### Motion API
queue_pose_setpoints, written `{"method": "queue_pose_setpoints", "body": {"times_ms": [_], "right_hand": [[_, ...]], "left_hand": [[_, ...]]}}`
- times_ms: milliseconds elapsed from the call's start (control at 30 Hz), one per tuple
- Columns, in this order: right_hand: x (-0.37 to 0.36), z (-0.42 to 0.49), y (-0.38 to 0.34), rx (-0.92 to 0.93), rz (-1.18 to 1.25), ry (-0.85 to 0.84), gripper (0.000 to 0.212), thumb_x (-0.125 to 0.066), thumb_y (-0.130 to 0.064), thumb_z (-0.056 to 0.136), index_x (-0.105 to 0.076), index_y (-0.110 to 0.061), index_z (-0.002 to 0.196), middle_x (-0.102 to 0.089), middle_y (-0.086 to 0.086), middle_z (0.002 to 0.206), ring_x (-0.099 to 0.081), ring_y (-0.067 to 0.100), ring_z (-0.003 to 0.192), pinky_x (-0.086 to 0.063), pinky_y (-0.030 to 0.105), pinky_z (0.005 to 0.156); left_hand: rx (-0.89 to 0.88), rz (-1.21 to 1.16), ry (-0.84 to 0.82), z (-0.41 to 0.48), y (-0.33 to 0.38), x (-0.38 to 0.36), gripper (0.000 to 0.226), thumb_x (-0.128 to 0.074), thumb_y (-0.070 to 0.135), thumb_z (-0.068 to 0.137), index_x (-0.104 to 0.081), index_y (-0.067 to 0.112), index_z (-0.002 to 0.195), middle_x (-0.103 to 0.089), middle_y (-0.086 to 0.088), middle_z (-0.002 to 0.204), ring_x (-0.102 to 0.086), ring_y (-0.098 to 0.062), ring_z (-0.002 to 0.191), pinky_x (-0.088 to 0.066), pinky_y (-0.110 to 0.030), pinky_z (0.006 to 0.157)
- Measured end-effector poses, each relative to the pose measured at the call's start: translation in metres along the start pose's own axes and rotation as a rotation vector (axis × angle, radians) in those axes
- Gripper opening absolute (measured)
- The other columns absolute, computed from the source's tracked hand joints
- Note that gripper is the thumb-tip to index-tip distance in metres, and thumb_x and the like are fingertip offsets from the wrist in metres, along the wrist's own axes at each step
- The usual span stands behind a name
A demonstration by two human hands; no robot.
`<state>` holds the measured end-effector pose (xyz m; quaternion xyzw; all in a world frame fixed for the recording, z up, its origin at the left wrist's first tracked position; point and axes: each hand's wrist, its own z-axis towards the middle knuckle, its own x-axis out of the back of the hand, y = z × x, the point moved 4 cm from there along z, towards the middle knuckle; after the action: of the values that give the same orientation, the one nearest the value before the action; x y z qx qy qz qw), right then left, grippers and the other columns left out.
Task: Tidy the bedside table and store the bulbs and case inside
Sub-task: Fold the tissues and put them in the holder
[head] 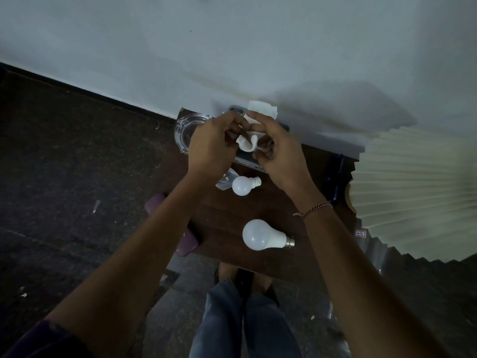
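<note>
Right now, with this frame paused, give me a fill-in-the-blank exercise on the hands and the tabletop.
1. The white tissue is pinched between ____ hands, the left hand and the right hand.
2. ____ bulbs lie on the bedside table: a small bulb and a large bulb.
3. Of these, the ____ bulb lies nearer the person.
4. The glass ashtray sits at the table's far ____ corner.
Missing words: both; two; large; left.
</note>
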<state>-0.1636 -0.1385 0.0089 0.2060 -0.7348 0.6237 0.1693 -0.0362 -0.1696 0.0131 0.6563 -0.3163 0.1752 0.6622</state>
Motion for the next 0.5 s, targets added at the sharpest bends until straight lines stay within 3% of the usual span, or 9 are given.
{"method": "queue_pose_setpoints", "body": {"times_ms": [100,300,400,500], "right_hand": [[0.000,-0.005,-0.001,0.044,0.011,0.017,0.063,-0.062,0.007,0.079,-0.047,-0.021,0.133,-0.062,0.002,0.118,-0.055,0.007,0.097,-0.048,0.014,0.085],[-0.001,-0.009,0.001,0.073,-0.099,0.083,0.033,-0.065,0.005,0.077,-0.068,-0.010,0.107,-0.064,0.008,0.112,-0.058,0.023,0.106,-0.051,0.035,0.092],[0.002,-0.010,0.004,0.035,-0.200,0.154,0.029,-0.065,-0.003,0.080,-0.067,-0.012,0.107,-0.067,0.005,0.109,-0.059,0.023,0.102,-0.052,0.035,0.086],[0.007,-0.012,0.005,0.006,-0.264,0.246,0.030,-0.063,-0.008,0.082,-0.065,-0.014,0.112,-0.069,0.007,0.106,-0.061,0.023,0.098,-0.047,0.026,0.078]], "left_hand": [[-0.016,0.037,-0.013,0.001,-0.003,-0.001,0.040,-0.054,-0.007,0.070,-0.067,0.016,0.100,-0.071,0.008,0.091,-0.057,0.010,0.065,-0.042,-0.007,0.059],[0.022,0.060,-0.020,0.002,-0.005,-0.002,0.041,-0.055,-0.001,0.075,-0.065,0.021,0.107,-0.073,0.004,0.093,-0.064,-0.007,0.081,-0.049,-0.021,0.070],[0.051,0.043,0.000,0.001,-0.006,0.000,0.029,-0.061,0.004,0.079,-0.067,0.018,0.102,-0.072,0.001,0.093,-0.066,-0.009,0.086,-0.048,-0.019,0.074],[0.053,0.053,0.009,0.001,-0.006,0.001,0.020,-0.063,0.007,0.081,-0.069,0.012,0.099,-0.073,-0.002,0.091,-0.066,-0.012,0.085,-0.047,-0.019,0.074]]}}
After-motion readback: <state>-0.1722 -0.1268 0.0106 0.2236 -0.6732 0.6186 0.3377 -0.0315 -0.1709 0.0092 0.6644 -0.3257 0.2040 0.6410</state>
